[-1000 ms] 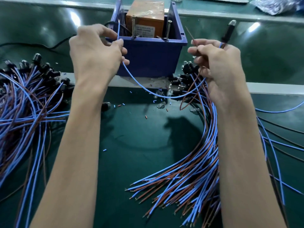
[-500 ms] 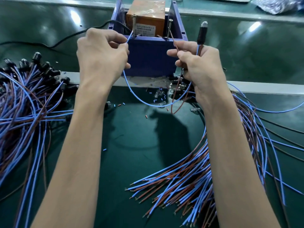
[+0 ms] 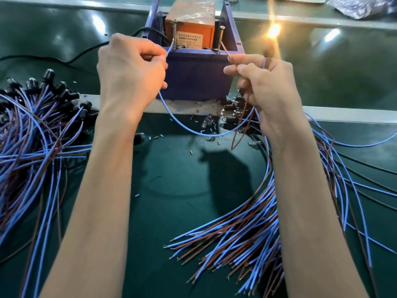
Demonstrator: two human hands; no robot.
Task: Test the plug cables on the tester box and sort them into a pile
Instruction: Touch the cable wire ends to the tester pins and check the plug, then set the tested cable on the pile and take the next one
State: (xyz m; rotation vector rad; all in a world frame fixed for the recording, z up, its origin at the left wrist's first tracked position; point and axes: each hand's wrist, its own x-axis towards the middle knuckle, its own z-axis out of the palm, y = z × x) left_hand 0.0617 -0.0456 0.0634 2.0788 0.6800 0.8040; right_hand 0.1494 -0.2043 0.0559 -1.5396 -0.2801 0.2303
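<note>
Head view. Left hand (image 3: 131,69) is raised in front of the tester box (image 3: 193,78), fingers curled, thumb and forefinger pinching the end of a blue wire (image 3: 214,136). The wire tip is at the left screw (image 3: 174,33) standing upright on the box rim; contact looks made but is too small to confirm. The blue wire sags in a loop under both hands, above the table, and runs up into the right hand (image 3: 268,87).

The right hand's fingers are curled, and thumb and forefinger pinch a brown wire (image 3: 226,50) whose bare tip points at the right screw (image 3: 221,38), at or just beside it. More of the brown wire hangs in a narrow loop below this hand. A bright orange glow (image 3: 274,31) shows just above the right hand; glare hides what it sits on.

The tester box is blue and open-topped, with an orange block (image 3: 191,29) inside. It stands on a metal strip (image 3: 343,117) at the far side of the green table (image 3: 171,190). A black cord (image 3: 86,52) runs off from the box to the left.

Left pile (image 3: 32,130): blue and brown cables with black plug ends, on the table beside the left forearm. Right pile (image 3: 247,233): more blue and brown cables, stripped ends fanned toward the middle, partly under the right forearm. Cut insulation bits (image 3: 155,137) and small clear bulbs (image 3: 209,123) lie near the box. A plastic bag (image 3: 365,5) sits at the far right.
</note>
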